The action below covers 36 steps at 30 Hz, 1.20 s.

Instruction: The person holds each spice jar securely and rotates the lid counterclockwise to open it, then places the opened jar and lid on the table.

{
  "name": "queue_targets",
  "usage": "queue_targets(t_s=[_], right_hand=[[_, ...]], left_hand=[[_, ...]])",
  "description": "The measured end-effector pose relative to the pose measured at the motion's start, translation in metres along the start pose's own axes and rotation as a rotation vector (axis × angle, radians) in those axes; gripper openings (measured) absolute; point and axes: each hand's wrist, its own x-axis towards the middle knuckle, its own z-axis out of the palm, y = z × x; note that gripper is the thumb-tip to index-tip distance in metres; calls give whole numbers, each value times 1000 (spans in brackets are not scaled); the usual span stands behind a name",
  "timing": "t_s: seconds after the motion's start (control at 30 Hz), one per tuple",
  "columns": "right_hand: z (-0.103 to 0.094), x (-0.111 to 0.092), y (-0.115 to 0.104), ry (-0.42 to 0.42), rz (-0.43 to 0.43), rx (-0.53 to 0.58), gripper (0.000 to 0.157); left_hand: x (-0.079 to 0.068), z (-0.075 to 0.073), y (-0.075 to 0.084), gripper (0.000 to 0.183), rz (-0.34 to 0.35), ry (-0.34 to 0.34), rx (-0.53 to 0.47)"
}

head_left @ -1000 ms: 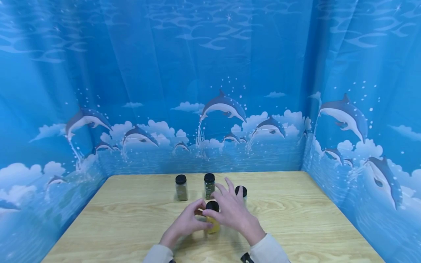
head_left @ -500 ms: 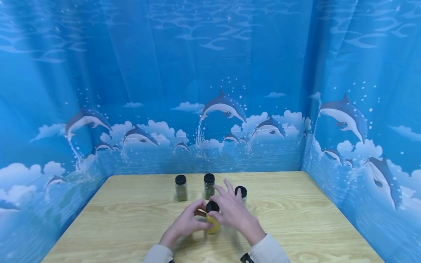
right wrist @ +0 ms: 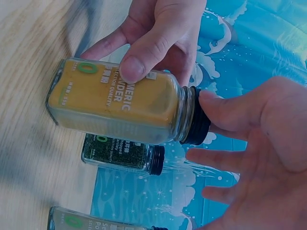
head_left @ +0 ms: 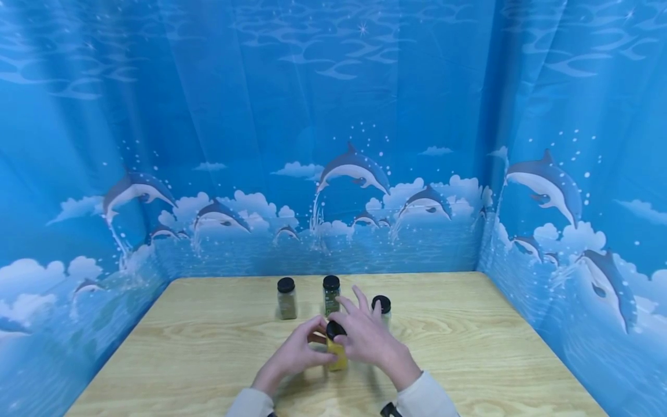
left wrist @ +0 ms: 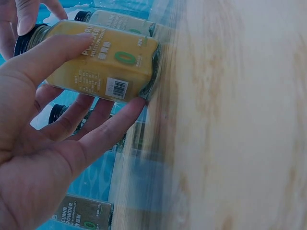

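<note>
A glass jar of yellow turmeric powder [head_left: 337, 360] with a black screw lid [head_left: 335, 330] stands upright near the middle of the table. My left hand [head_left: 298, 348] grips its body from the left, the thumb across the label in the left wrist view and the fingers on the opposite side. From the right, my right hand [head_left: 371, 341] holds the lid with thumb and index finger, which shows in the right wrist view. Its other fingers spread out over the table. The lid sits on the neck, with glass threads visible just below its edge [right wrist: 195, 120].
Behind stand a cumin powder jar [head_left: 288, 301] at left, a chopped parsley jar [head_left: 331, 296] in the middle and a pale-filled jar [head_left: 383, 304] at right, partly behind the right fingers. A dolphin-print curtain [head_left: 333, 231] encloses the wooden table [head_left: 208, 347].
My right thumb has shifted rightward along the near side of the lid, and the right fingers have swung slightly left. The left hand and the jar body stay in place.
</note>
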Motion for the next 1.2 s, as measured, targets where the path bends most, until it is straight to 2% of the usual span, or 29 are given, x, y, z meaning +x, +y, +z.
queue_targets(t_s=[0.37,0.6,0.73,0.9,1.2], right_hand=[[0,-2,4,35,13,5,56],[3,1,3,139,75,-10,54],[3,2,3,168,84,-28,48],[4,3,3,166,82,-22,40],[2,0,2,102,41,-31,40]], left_hand=[[-2,0,0,40,-28,-4,18],[0,0,-3,38,10,6,12],[0,0,-4,38,6,9,16],[0,1,-3,37,1,7,14],[0,0,-2,37,47,3,-11]])
